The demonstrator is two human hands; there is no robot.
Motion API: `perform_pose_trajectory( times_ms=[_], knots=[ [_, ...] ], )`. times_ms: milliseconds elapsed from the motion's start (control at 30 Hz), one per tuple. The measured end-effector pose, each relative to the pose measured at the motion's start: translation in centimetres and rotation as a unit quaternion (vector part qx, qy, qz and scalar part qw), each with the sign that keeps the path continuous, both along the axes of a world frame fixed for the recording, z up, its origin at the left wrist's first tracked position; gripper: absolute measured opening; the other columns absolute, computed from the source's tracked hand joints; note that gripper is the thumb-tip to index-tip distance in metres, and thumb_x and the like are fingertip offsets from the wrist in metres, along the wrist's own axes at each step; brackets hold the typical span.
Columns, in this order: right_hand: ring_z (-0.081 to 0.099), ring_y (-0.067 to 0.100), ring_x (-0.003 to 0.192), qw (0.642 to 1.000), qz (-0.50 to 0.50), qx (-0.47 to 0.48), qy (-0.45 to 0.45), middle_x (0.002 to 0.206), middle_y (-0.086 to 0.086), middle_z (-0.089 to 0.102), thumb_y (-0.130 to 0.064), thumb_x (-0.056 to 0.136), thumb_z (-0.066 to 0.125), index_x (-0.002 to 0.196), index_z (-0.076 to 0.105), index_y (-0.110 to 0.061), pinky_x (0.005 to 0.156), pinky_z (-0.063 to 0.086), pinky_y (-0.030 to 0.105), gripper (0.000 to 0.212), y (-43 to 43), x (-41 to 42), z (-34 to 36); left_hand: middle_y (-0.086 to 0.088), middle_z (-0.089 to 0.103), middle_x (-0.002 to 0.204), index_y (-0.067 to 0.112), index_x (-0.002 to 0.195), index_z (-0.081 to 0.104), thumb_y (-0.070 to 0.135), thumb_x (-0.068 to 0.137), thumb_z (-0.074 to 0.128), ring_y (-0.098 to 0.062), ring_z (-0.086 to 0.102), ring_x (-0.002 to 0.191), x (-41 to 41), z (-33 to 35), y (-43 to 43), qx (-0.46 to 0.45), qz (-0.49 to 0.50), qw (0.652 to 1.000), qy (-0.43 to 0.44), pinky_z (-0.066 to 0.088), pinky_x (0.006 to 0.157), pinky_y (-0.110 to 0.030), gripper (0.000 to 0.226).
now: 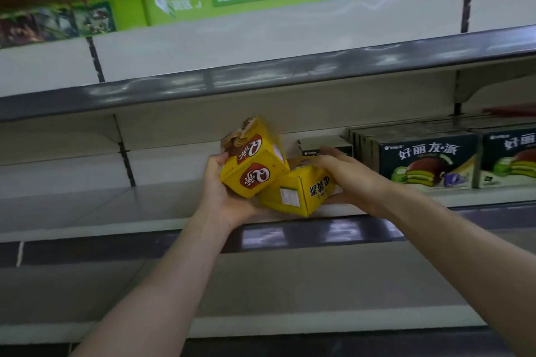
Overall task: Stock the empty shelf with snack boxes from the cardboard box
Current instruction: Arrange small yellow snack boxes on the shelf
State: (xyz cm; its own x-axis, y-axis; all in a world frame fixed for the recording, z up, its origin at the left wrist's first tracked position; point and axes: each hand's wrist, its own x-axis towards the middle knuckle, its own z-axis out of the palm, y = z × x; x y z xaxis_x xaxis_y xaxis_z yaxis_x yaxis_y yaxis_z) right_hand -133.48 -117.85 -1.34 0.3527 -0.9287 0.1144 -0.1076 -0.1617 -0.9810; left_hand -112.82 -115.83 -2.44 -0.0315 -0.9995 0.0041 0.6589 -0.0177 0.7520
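Two yellow snack boxes are held in front of the middle shelf [121, 206]. My left hand [220, 191] grips the upper yellow box [252, 159], which is tilted with its red logo facing me. My right hand [348, 177] holds the lower yellow box [295, 191] from its right side, thumb underneath. The two boxes touch each other at an angle. Both sit just above the shelf's front edge. The cardboard box is not in view.
Dark green snack boxes [426, 159] stand in a row on the right of the same shelf, with a small dark box [322, 145] behind my right hand. The upper shelf [261, 81] overhangs above. A lower shelf [261, 284] lies below.
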Motion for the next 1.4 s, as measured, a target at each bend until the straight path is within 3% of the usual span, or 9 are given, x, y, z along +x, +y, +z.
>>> perform_pose_trajectory(
  times_ms=[67, 167, 267, 433, 700, 900, 1067, 1233, 1400],
  knots=[
    [0.053, 0.019, 0.116, 0.996, 0.051, -0.064, 0.026, 0.14, 0.005, 0.043, -0.007, 0.092, 0.055, 0.152, 0.017, -0.028, 0.089, 0.051, 0.031, 0.074, -0.7, -0.4, -0.3, -0.017, 0.073, 0.099, 0.017, 0.107, 0.069, 0.053, 0.082, 0.048, -0.037, 0.06, 0.103, 0.8, 0.1, -0.4, 0.022, 0.022, 0.999, 0.009, 0.04, 0.09, -0.064, 0.049],
    [0.038, 0.02, 0.133, 0.943, 0.059, -0.232, 0.233, 0.155, 0.003, 0.018, -0.006, 0.086, 0.065, 0.153, 0.006, -0.031, 0.107, 0.037, 0.03, 0.093, -1.8, 0.4, -1.2, -0.019, 0.07, 0.113, 0.018, 0.117, 0.067, 0.056, 0.08, 0.05, -0.04, 0.058, 0.111, 2.0, 0.1, -1.0, 0.054, 0.035, 0.998, 0.011, 0.038, 0.093, -0.067, 0.056],
    [0.042, 0.022, 0.128, 0.896, -0.021, -0.344, 0.281, 0.152, 0.001, 0.018, -0.017, 0.08, 0.071, 0.148, 0.023, -0.029, 0.107, 0.037, 0.031, 0.084, -3.1, 2.3, -2.0, -0.018, 0.068, 0.118, 0.018, 0.119, 0.066, 0.057, 0.079, 0.049, -0.041, 0.057, 0.114, 3.2, 0.2, -1.7, 0.056, 0.037, 0.998, 0.014, 0.037, 0.096, -0.065, 0.058],
    [0.065, 0.012, 0.091, 0.99, 0.004, -0.117, 0.074, 0.104, -0.003, 0.066, -0.034, 0.085, 0.07, 0.121, 0.052, -0.021, 0.066, 0.058, 0.028, 0.042, -4.7, 3.9, -0.7, -0.019, 0.067, 0.119, 0.016, 0.119, 0.066, 0.057, 0.08, 0.049, -0.039, 0.059, 0.113, 5.3, 0.8, -3.0, 0.015, 0.051, 0.998, 0.025, 0.042, 0.089, -0.063, 0.059],
    [0.071, 0.021, 0.078, 1.0, 0.024, 0.013, 0.015, 0.09, 0.005, 0.074, -0.037, 0.092, 0.059, 0.111, 0.061, -0.012, 0.066, 0.06, 0.029, 0.031, -6.4, 6.1, -0.5, -0.014, 0.065, 0.125, 0.02, 0.132, 0.06, 0.058, 0.08, 0.047, -0.035, 0.059, 0.115, 7.2, 1.6, -4.9, 0.003, 0.062, 0.998, -0.006, 0.038, 0.101, -0.055, 0.066],
    [0.063, 0.007, 0.087, 0.975, 0.014, -0.073, 0.208, 0.101, -0.006, 0.067, -0.038, 0.082, 0.072, 0.109, 0.058, -0.026, 0.066, 0.051, 0.021, 0.033, -6.7, 8.0, 0.3, -0.013, 0.07, 0.103, 0.02, 0.113, 0.067, 0.054, 0.085, 0.046, -0.033, 0.061, 0.097, 8.0, 1.5, -6.0, -0.033, 0.064, 0.997, -0.016, 0.035, 0.106, -0.05, 0.049],
    [0.052, 0.026, 0.117, 0.919, -0.05, -0.214, 0.328, 0.136, 0.007, 0.044, -0.017, 0.075, 0.075, 0.153, 0.004, -0.028, 0.095, 0.049, 0.039, 0.106, -7.8, 10.0, 1.7, -0.011, 0.069, 0.116, 0.021, 0.115, 0.069, 0.053, 0.084, 0.046, -0.033, 0.062, 0.108, 8.8, 1.2, -7.2, -0.043, 0.042, 0.997, -0.038, 0.038, 0.104, -0.053, 0.05],
    [0.053, 0.025, 0.113, 0.822, -0.004, -0.266, 0.504, 0.133, 0.007, 0.043, -0.026, 0.07, 0.078, 0.142, 0.033, -0.022, 0.093, 0.05, 0.042, 0.085, -9.9, 10.7, 3.7, -0.011, 0.068, 0.119, 0.024, 0.108, 0.07, 0.054, 0.086, 0.044, -0.034, 0.057, 0.12, 9.4, 1.8, -8.2, -0.027, 0.024, 0.996, -0.078, 0.029, 0.109, -0.059, 0.046],
    [0.054, 0.019, 0.103, 0.821, 0.001, -0.258, 0.509, 0.13, 0.004, 0.053, -0.023, 0.075, 0.078, 0.137, 0.041, -0.019, 0.083, 0.048, 0.03, 0.072, -12.8, 10.2, 4.8, -0.009, 0.071, 0.11, 0.023, 0.095, 0.075, 0.052, 0.087, 0.044, -0.031, 0.064, 0.105, 9.0, 2.3, -10.0, -0.015, 0.02, 0.993, -0.115, 0.034, 0.106, -0.057, 0.043]
  ],
)
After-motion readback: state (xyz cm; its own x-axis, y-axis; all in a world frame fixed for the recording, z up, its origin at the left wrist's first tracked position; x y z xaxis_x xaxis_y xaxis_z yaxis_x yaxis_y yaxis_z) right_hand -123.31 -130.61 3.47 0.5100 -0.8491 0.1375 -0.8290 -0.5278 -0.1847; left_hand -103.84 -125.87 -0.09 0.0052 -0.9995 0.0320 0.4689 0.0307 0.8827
